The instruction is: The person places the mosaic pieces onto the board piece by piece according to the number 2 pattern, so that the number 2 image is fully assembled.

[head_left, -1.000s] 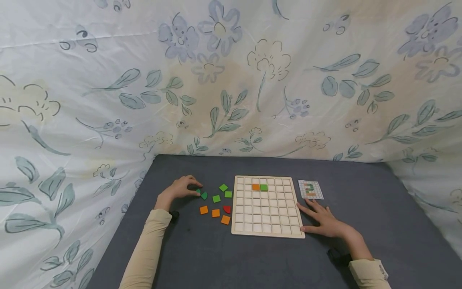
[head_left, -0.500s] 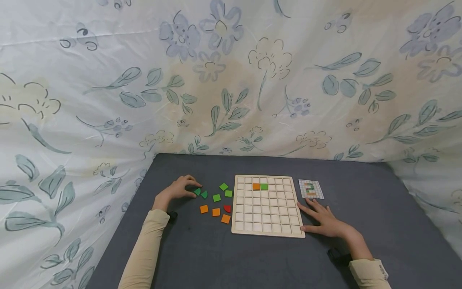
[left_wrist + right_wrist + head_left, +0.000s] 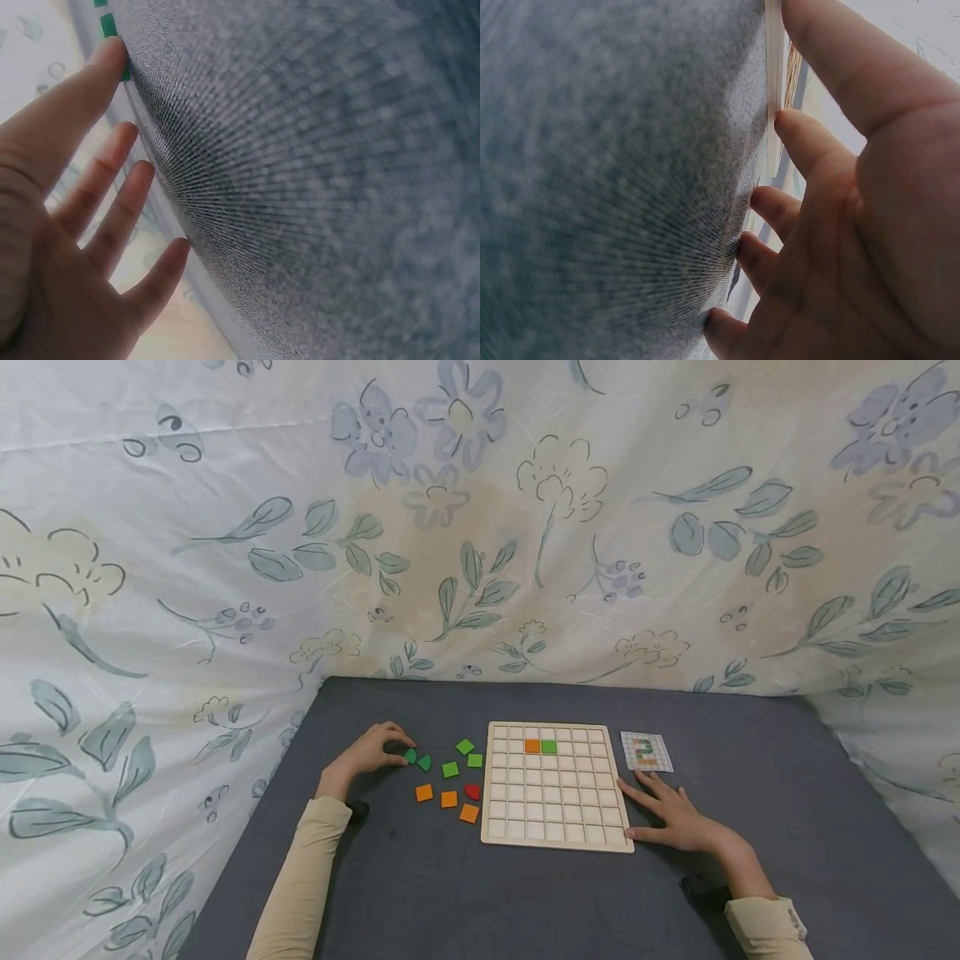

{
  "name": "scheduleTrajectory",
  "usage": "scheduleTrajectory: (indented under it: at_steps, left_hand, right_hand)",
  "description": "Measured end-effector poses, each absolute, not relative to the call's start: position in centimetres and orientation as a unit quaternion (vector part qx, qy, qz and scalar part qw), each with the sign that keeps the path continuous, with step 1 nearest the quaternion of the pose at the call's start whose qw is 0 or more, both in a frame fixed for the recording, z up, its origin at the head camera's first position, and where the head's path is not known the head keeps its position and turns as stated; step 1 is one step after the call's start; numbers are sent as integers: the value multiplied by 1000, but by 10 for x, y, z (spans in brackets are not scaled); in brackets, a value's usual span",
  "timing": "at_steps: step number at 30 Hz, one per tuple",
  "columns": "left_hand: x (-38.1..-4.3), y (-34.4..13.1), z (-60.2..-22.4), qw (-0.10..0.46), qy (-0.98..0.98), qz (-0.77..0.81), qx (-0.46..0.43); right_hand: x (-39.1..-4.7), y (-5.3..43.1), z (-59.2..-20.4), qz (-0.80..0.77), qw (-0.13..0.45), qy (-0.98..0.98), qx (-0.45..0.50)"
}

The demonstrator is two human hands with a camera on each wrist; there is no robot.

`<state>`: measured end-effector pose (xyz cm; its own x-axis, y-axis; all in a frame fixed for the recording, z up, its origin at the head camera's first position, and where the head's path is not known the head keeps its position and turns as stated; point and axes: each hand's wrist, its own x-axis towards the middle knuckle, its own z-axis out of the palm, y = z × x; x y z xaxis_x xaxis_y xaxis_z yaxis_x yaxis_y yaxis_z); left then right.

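The board (image 3: 553, 793) looks wooden, the tabletop (image 3: 555, 902) matt.

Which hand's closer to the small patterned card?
Right. The right hand is just on the near side of the card, contact unclear; the left hand is across the board, by the dark green pieces.

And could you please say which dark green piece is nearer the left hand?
The leftmost piece, directly beside the left hand; the other piece lies nearer the board.
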<state>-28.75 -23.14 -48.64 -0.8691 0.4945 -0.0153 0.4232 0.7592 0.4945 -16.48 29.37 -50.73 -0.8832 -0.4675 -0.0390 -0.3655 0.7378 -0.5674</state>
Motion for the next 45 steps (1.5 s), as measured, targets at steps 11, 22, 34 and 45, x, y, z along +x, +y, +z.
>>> scheduleTrajectory:
  at_steps: [11,22,34,45]
  left_hand:
    - [-289,-227,-487,54,944,225,235]
    - [-290,-222,-486,44,949,208,232]
    - [-294,-208,-481,29,947,212,241]
    - [-301,-189,-479,34,947,197,253]
  right_hand:
    - [-164,291,-498,-261,112,936,-208]
    - [-164,292,-500,-257,103,937,-212]
    - [-164,291,-501,-259,101,937,-213]
    - [-164,290,-504,-268,88,933,-221]
